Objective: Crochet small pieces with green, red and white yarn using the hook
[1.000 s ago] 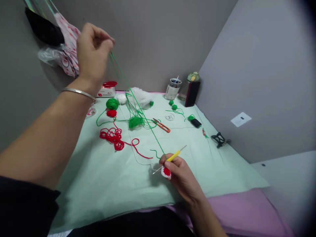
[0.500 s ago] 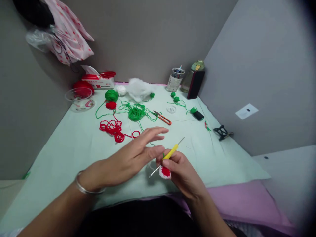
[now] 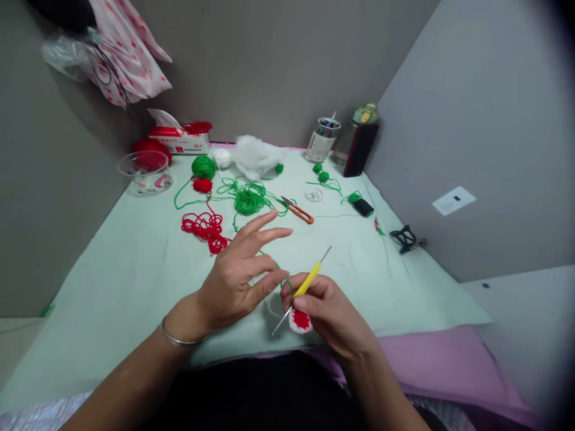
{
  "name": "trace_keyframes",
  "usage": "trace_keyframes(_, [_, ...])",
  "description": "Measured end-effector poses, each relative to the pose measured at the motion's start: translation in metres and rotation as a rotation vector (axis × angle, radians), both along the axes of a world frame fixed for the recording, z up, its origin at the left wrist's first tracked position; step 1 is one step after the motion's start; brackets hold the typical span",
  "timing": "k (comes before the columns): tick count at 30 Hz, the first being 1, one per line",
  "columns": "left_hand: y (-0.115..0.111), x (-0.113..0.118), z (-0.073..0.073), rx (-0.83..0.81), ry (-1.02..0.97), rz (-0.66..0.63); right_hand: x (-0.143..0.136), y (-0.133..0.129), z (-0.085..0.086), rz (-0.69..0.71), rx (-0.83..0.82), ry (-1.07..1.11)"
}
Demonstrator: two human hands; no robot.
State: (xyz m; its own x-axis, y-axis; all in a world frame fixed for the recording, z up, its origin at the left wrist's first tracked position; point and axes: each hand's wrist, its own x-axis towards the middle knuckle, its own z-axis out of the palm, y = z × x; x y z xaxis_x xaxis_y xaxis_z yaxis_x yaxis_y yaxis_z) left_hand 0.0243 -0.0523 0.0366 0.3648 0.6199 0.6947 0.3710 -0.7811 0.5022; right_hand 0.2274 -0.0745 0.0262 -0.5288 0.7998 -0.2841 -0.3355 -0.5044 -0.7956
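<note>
My right hand (image 3: 335,311) is closed around a yellow crochet hook (image 3: 308,279) and a small red crochet piece with a white edge (image 3: 300,321). The hook slants, one metal tip up and the other down to the left. Just left of it is my left hand (image 3: 242,272), fingers spread, with its thumb and index fingertips near a green strand (image 3: 288,284) that runs to my right hand. Whether the strand touches those fingertips is hard to tell. Beyond the hands lie a loose green yarn pile (image 3: 250,199) and tangled red yarn (image 3: 204,228).
Orange snips (image 3: 299,211) lie beside the green yarn. At the back are white stuffing (image 3: 255,157), a tissue box (image 3: 184,142), a pen can (image 3: 322,140) and a bottle (image 3: 345,143). A plastic tub (image 3: 146,173) stands left, a black clip (image 3: 406,239) right.
My left hand has turned, its fingers lifting and spreading wider apart. The hook and red-and-white piece have dipped slightly in my right hand. The view has shifted a little.
</note>
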Motion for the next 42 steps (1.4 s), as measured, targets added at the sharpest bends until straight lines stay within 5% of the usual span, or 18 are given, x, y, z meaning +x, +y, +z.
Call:
trace_keyframes(3, [-0.002, 0.003, -0.005, -0.024, 0.047, 0.070, 0.000, 0.001, 0.000, -0.007, 0.023, -0.024])
trace_keyframes(10, [-0.006, 0.004, 0.001, -0.376, -0.144, 0.191, -0.004, 0.005, -0.003, -0.025, -0.015, -0.035])
trace_keyframes(15, [0.002, -0.017, 0.010, -0.615, -0.011, 0.116, -0.002, 0.006, -0.003, -0.005, -0.056, 0.008])
trace_keyframes(19, [-0.005, -0.023, 0.019, -0.735, -0.219, 0.229, 0.001, 0.006, -0.003, 0.017, -0.098, 0.039])
trace_keyframes(22, [-0.014, -0.014, 0.020, -0.927, -0.364, 0.038, 0.002, 0.005, -0.005, 0.045, -0.105, 0.063])
trace_keyframes(25, [-0.019, -0.002, 0.015, -1.058, -0.307, -0.140, 0.001, 0.003, -0.004, 0.059, -0.109, 0.076])
trace_keyframes(29, [-0.012, -0.001, 0.012, -0.929, -0.340, -0.112, 0.002, 0.001, -0.002, 0.066, -0.122, 0.055])
trace_keyframes(35, [0.001, -0.028, 0.018, -0.546, -0.002, 0.376, 0.006, 0.004, -0.004, 0.034, -0.126, 0.081])
trace_keyframes(37, [-0.003, -0.028, 0.018, -0.624, -0.010, 0.302, 0.006, 0.004, -0.005, 0.040, -0.120, 0.090])
trace_keyframes(42, [-0.018, 0.002, 0.010, -0.951, -0.305, -0.135, 0.001, -0.001, -0.004, 0.070, -0.105, 0.083])
